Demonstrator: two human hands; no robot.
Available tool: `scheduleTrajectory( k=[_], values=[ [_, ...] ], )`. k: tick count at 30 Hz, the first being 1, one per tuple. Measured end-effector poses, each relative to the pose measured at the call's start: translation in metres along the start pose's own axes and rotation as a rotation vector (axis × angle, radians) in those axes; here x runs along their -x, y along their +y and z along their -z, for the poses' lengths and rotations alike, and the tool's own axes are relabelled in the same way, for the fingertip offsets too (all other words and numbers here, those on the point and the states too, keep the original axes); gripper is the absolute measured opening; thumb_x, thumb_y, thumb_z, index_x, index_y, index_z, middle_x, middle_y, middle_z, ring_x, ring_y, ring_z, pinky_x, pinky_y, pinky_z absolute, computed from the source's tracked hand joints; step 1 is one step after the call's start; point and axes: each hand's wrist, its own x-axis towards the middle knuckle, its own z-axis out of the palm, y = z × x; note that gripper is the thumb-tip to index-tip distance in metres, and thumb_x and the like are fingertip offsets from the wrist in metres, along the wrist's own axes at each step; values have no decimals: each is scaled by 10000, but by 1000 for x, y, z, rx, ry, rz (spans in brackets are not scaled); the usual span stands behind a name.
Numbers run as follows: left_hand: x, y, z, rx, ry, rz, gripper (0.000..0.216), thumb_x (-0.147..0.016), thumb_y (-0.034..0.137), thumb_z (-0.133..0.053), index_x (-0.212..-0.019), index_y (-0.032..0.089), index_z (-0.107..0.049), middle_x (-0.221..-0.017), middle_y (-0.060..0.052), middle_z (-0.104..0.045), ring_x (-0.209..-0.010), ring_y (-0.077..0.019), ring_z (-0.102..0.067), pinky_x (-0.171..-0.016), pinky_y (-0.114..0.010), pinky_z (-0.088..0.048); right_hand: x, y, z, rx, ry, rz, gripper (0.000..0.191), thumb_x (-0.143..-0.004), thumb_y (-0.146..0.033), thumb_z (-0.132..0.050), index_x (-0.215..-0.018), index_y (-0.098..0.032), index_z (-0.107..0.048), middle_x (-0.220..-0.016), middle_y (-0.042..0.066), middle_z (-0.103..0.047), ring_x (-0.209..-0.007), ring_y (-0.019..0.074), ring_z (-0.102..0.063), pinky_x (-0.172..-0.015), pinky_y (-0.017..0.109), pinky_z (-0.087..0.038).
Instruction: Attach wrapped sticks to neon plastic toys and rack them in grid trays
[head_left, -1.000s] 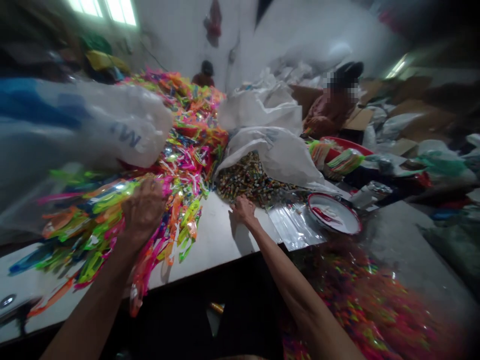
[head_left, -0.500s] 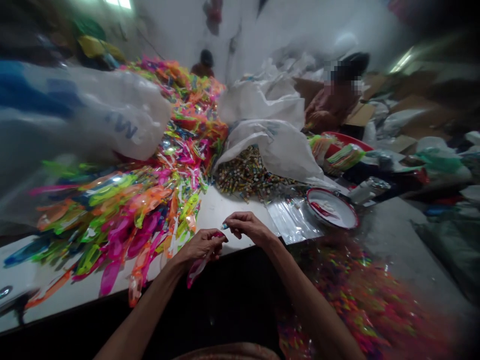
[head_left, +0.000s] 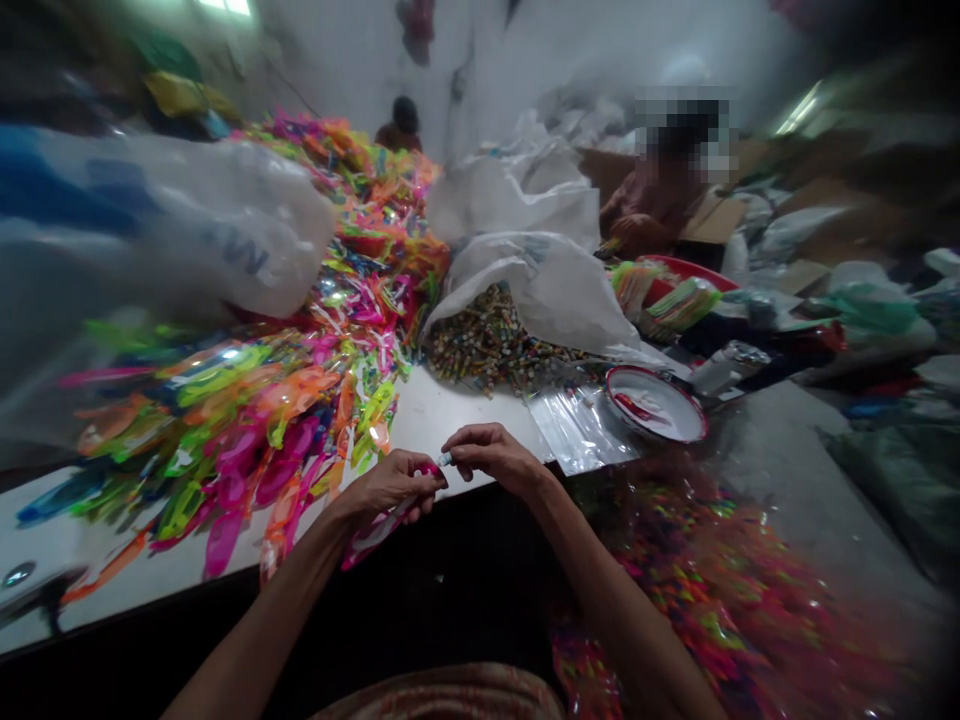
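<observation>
My left hand is closed around a long pink translucent plastic piece, whose tail hangs down past the table edge. Its other end shows above my left fingers. Between the fingertips of my right hand is a small cylindrical piece with a pale tip, pointing at the pink end. The two pieces are very close; whether they touch I cannot tell. To the left lies a heap of similar neon plastic pieces. Beyond my hands, many small multicoloured cylinders spill from a white sack.
Clear plastic bags lie flat on the white table, beside a red-rimmed white plate. A big filled plastic sack stands at left. Colourful pieces lie low at right. Another person sits at back right.
The small cylinder has come closer to the end of the pink piece. The pink piece's tail has swung left and up. The whole view has shifted slightly.
</observation>
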Motion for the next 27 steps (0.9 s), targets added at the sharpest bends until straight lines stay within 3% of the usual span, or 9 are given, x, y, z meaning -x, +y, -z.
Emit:
scheduleTrajectory(
  k=[10, 21, 27],
  values=[
    [-2, -5, 6, 30, -57, 30, 274, -712, 392, -656, -808, 140, -608, -518, 15, -602, -363, -65, -480, -370, -164, -355, 2, 7, -1, 7, 14, 11, 211, -669, -222, -721, -854, -124, -701, -667, 41, -682, -653, 147, -627, -690, 290, -466],
    [7, -6, 3, 43, -46, 65, 338, -751, 458, -597, -785, 123, -635, -497, 15, -545, -364, -59, -430, -361, -166, -296, -2, -7, -4, 87, -133, -18, 220, -644, -261, -755, -815, -125, -726, -745, 48, -672, -675, 142, -615, -694, 293, -493],
    [11, -5, 8, -24, -10, 20, 419, -787, 527, -513, -769, 124, -628, -483, 36, -480, -365, -44, -344, -378, -180, -218, -7, -13, -10, 166, -104, 5, 221, -600, -261, -779, -774, -132, -738, -714, 38, -661, -649, 134, -611, -663, 270, -496]
  ],
)
